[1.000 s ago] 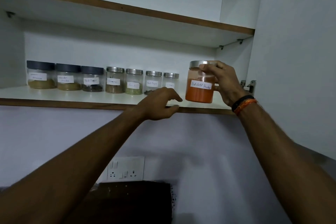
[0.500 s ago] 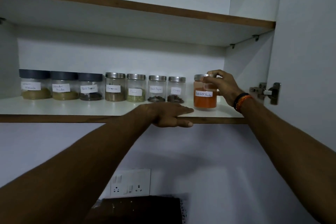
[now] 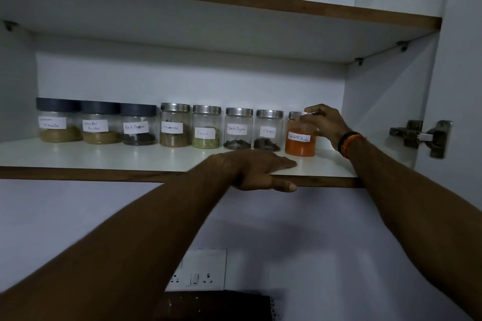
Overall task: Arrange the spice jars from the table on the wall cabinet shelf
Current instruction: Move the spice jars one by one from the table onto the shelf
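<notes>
your right hand [image 3: 327, 125] has its fingers curled round the top of the chili jar [image 3: 300, 138], which stands on the shelf [image 3: 104, 156] at the right end of the row (just right of the cloves jar [image 3: 268, 130]). your left hand [image 3: 258, 170] lies flat, fingers straight on the shelf edge, thumb under it.
</notes>
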